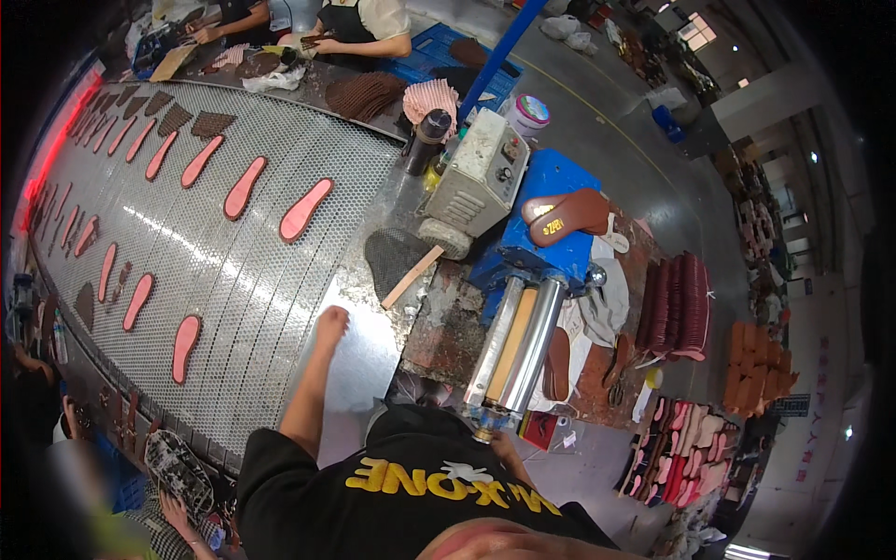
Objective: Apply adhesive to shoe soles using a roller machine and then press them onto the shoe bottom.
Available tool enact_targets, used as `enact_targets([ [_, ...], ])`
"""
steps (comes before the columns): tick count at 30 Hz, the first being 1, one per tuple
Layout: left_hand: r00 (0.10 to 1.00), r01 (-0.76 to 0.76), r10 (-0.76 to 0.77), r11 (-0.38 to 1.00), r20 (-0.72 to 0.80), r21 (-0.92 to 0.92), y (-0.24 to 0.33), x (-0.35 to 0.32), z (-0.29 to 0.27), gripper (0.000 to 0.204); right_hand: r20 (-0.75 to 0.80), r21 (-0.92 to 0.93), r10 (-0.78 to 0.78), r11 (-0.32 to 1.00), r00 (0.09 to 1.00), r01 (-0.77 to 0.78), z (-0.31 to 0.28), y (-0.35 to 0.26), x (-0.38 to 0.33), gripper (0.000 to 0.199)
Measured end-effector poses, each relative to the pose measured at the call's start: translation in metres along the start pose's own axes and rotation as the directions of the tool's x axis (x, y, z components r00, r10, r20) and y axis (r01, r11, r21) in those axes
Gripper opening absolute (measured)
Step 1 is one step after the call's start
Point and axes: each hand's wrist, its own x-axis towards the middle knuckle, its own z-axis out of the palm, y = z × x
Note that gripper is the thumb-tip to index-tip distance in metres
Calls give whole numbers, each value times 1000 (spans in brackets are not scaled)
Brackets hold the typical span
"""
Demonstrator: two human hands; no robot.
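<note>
My left hand [333, 324] is closed in a loose fist above the bare metal plate at the conveyor's end, with nothing showing in it. Its nearest neighbours are a dark mesh piece [390, 261] and a flat wooden stick [412, 277]. My right hand [504, 450] is low beside the near end of the roller machine [532, 350]; its fingers are mostly hidden. Several pink insoles [307, 210] with brown edges lie in two rows on the mesh conveyor [243, 289]. Brown insoles [571, 215] rest on the machine's blue housing [551, 173].
A grey control box [478, 173] stands between conveyor and rollers. Stacked brown pieces [364, 96] lie at the far table, where two people work. Another person's hand [175, 511] is at lower left. Maroon bundles [674, 308] and a rack of insoles [677, 448] are on the right.
</note>
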Motion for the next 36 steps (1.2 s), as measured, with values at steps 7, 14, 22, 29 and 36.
enact_targets([
  [7,980,-66,21,972,196,224,-71,-75,47,13,100,65,125,989,987,-132,-6,-25,33,16],
  [14,924,-214,25,860,381,464,-67,-89,65,15,-4,50,6,999,1000,-6,1,1,48,22],
  [22,892,-281,-30,745,451,605,-46,-90,66,18,-17,100,32,995,999,-30,2,16,55,19],
  [29,889,-279,-35,750,457,600,-43,-91,67,18,7,98,73,992,997,-73,0,9,52,15],
  [36,883,-282,-35,759,469,587,-47,-90,65,19,10,144,21,989,1000,-22,3,1,45,21],
])
